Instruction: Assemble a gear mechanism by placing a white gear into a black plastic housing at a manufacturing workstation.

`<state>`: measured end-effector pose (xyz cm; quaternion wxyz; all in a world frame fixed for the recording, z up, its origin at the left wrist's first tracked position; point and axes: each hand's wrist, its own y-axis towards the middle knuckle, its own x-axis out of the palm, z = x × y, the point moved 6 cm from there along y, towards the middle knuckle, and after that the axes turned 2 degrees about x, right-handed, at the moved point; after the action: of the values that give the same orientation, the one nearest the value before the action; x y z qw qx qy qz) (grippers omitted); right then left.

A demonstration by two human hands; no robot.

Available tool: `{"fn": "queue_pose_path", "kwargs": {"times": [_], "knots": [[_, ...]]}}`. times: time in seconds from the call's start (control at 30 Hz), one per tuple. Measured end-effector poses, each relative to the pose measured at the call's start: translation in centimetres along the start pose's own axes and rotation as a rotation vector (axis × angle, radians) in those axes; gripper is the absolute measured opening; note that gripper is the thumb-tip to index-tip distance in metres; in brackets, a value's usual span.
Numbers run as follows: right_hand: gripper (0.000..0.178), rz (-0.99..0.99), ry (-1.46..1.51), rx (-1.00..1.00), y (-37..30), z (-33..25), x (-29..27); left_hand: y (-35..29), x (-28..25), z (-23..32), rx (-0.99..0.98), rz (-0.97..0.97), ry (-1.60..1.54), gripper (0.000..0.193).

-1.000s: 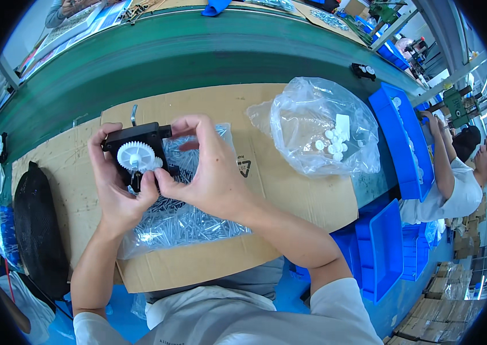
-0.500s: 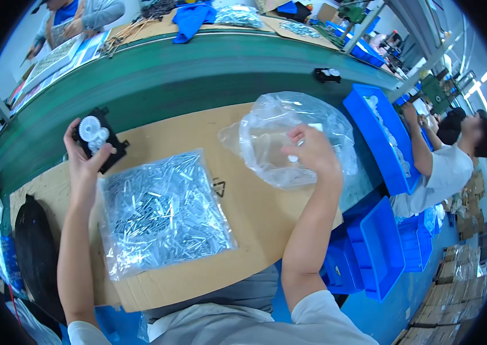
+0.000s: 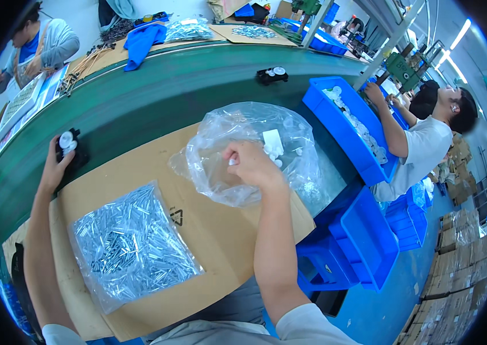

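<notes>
Left hand holds black boxy housing far left, white round gears seated; right hand pinches small white piece, unfitted.

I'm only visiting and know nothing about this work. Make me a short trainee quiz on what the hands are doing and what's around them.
1. True or false: the left hand holds a black housing with white gears.

2. Choose one. The right hand, with a small white piece at its fingertips, is at:
A) the blue cloth
B) the open clear bag
C) the stacked boxes

3. Fill in: the bag of metal pins lies on ____.

Key: 1. True. 2. B. 3. Cardboard.
</notes>
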<state>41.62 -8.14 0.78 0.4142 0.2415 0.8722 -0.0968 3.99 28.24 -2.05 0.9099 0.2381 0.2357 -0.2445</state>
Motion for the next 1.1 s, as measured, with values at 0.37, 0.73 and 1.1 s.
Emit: {"fn": "queue_pose_path", "kwargs": {"times": [0.37, 0.73, 1.1], "knots": [[0.021, 0.532, 0.186, -0.486, -0.7, -10.3, 1.4, 8.7, 12.1, 16.9, 0.531, -0.21, 0.406, 0.032], [0.025, 0.904, 0.346, -0.651, -1.9, -10.0, -1.1, 20.4, 40.9, 23.5, 0.46, -0.376, 0.082, 0.053], [0.024, 0.974, 0.355, -0.715, -2.5, -9.6, -1.5, 20.5, 43.8, 26.5, 0.269, -0.417, 0.554, 0.088]]}}
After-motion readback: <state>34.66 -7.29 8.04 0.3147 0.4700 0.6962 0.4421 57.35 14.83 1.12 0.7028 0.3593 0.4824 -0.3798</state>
